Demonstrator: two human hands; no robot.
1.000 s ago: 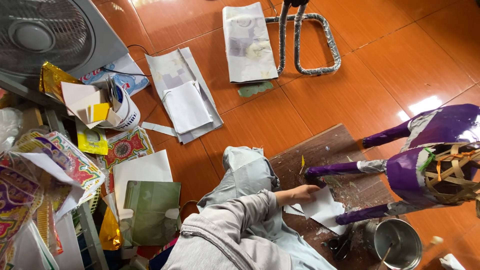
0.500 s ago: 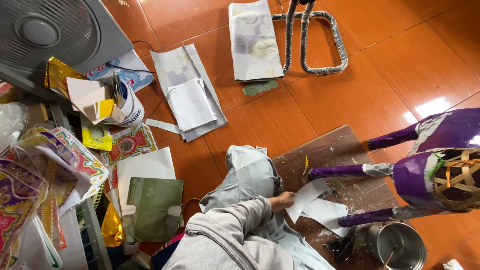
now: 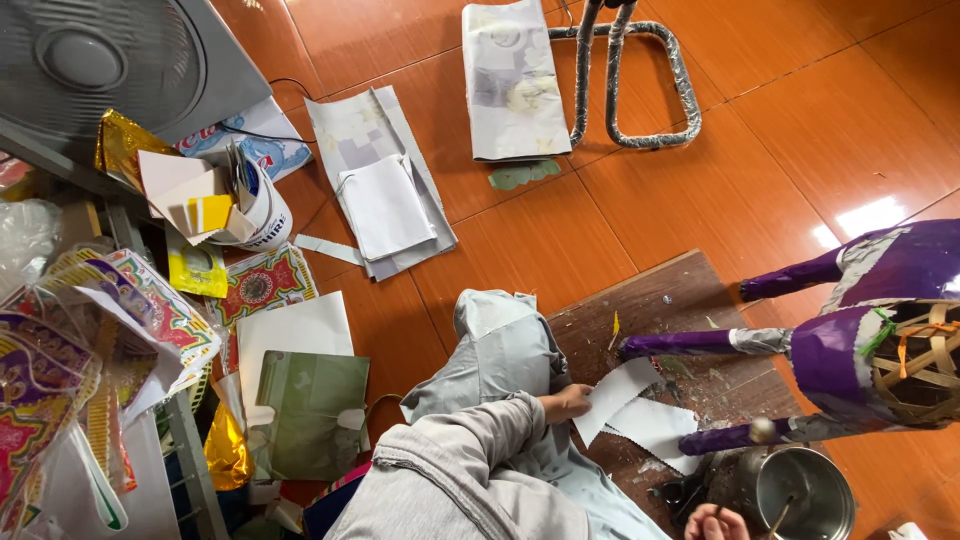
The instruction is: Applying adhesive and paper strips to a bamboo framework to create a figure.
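Wooden board point(image 3: 680, 300): left hand point(image 3: 566, 402) pins paper strip point(image 3: 615, 392); right hand point(image 3: 716, 523) half cropped.

A grey fan point(image 3: 90, 60) lies at the upper left on the orange tiled floor point(image 3: 800, 110); a bent metal frame point(image 3: 640, 80) stands beside a folded newspaper point(image 3: 512, 80). Patterned coloured papers point(image 3: 60, 340) pile at the left; a green sheet point(image 3: 310, 410) lies near them.

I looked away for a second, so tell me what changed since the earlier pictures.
The left hand slid back along the white paper strip toward the knee. The right hand came into view by the metal pot, gripping a stick. The purple paper animal and wooden board stayed put.
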